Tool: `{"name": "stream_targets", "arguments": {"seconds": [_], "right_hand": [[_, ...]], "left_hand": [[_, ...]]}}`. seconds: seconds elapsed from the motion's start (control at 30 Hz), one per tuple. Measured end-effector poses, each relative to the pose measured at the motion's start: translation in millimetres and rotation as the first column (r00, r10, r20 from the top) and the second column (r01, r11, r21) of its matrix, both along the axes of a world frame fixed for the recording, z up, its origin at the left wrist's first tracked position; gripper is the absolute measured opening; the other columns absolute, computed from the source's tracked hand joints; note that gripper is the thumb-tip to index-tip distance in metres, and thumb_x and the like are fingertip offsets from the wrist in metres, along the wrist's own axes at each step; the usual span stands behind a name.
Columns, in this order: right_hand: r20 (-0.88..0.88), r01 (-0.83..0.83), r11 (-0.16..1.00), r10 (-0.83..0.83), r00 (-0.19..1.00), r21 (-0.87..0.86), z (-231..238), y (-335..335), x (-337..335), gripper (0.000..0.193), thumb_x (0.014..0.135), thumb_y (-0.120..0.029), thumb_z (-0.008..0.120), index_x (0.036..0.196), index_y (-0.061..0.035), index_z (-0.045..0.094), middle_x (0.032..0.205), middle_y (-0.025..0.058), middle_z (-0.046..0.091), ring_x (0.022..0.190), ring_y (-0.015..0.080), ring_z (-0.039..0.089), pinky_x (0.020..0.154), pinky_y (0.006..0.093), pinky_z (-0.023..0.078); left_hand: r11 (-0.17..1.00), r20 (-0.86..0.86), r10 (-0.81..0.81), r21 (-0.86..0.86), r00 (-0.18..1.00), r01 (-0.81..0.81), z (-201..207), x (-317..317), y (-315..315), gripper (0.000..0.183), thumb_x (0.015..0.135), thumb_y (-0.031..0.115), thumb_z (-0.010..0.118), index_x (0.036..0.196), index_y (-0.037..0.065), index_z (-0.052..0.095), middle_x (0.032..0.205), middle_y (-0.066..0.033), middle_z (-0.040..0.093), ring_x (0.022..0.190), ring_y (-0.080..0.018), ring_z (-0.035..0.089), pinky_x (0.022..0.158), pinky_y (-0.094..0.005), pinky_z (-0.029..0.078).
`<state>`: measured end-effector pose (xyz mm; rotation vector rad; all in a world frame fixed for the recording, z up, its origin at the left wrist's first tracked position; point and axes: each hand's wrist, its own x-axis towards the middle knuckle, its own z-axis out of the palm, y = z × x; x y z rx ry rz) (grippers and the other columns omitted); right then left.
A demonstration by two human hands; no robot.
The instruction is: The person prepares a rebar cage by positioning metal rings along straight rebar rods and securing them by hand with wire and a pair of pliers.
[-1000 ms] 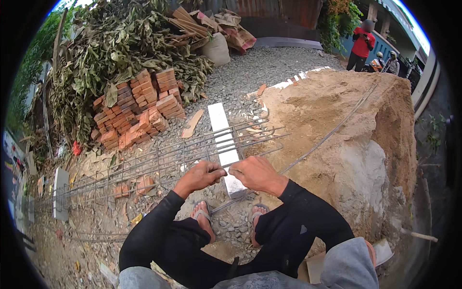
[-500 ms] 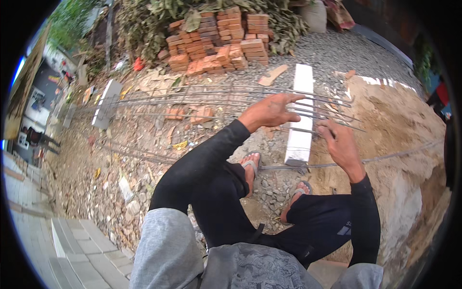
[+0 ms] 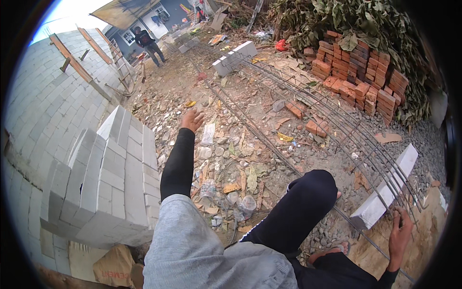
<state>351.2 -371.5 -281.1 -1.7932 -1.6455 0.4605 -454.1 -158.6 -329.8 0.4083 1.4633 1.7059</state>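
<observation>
My left hand (image 3: 192,120) is stretched out over the rubble-strewn ground, fingers extended, holding nothing. At the lower right, my right hand (image 3: 402,236) has its fingers bent together beside the near ends of the steel rods. Whatever lies between those fingertips is too small to make out. The long rebar cage (image 3: 332,108), with thin cross ties, rests on a pale block (image 3: 370,214) close to my right hand. Its far part lies over another pale block (image 3: 236,58). A separate steel rod (image 3: 262,137) runs along the ground on the cage's left side, passing near my raised knee.
Red bricks (image 3: 356,72) are stacked at the right below dry leaves (image 3: 351,24). Grey blocks (image 3: 120,168) form a pile at my left, before a block wall (image 3: 72,82). A person (image 3: 149,45) stands far off. Bottles, wrappers and stones litter the ground.
My view has swung left. My left hand has moved off the rods and out to the left. My right hand stays near the rod ends.
</observation>
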Motion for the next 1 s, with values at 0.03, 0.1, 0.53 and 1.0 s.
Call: {"name": "stream_targets", "arguments": {"seconds": [0.03,0.1,0.53,1.0], "right_hand": [[0.019,-0.005,1.0,0.005,1.0,-0.013,1.9,0.0,-2.8,0.02,0.1,-0.008,0.052,0.108,0.0059,0.064,0.097,0.0173,0.069,0.092,0.0208,0.063,0.087,0.0329,0.047],[0.009,-0.004,1.0,0.004,1.0,-0.021,4.4,-1.2,-3.7,0.019,0.1,-0.008,0.052,0.107,0.0061,0.063,0.097,0.0171,0.068,0.093,0.0205,0.063,0.087,0.0329,0.047],[-0.039,0.028,0.998,-0.03,0.999,-0.048,1.1,-2.6,-5.3,0.021,0.102,-0.008,0.05,0.11,0.0063,0.063,0.103,0.0155,0.068,0.098,0.0209,0.063,0.09,0.0328,0.047],[0.037,0.051,0.997,-0.053,0.998,0.055,11.7,-13.4,-10.4,0.019,0.099,-0.007,0.055,0.11,0.0025,0.066,0.104,0.0188,0.07,0.099,0.0309,0.065,0.094,0.0386,0.045]], "left_hand": [[0.984,-0.098,0.133,-0.106,0.986,-0.144,7.0,-44.2,-11.8,0.036,0.098,0.016,0.049,0.132,0.004,0.047,0.125,-0.0142,0.059,0.104,-0.0313,0.065,0.082,-0.0443,0.055],[0.92,-0.413,0.325,-0.071,0.85,-0.386,37.1,-123.9,-39.7,0.029,0.095,0.021,0.046,0.122,0.014,0.052,0.107,-0.0107,0.061,0.091,-0.0288,0.066,0.063,-0.044,0.051],[0.782,-0.481,-0.409,-0.622,0.776,0.027,2.5,9.5,-37.6,0.054,0.089,0.029,0.069,0.129,0.004,0.044,0.114,-0.0142,0.068,0.079,-0.0261,0.07,0.063,-0.0413,0.057],[0.891,-0.686,-0.293,-0.449,0.666,-0.07,66.2,2.9,-18.1,0.067,0.088,0.034,0.068,0.142,0.002,0.046,0.114,-0.0124,0.066,0.082,-0.022,0.067,0.065,-0.0354,0.053]]}}
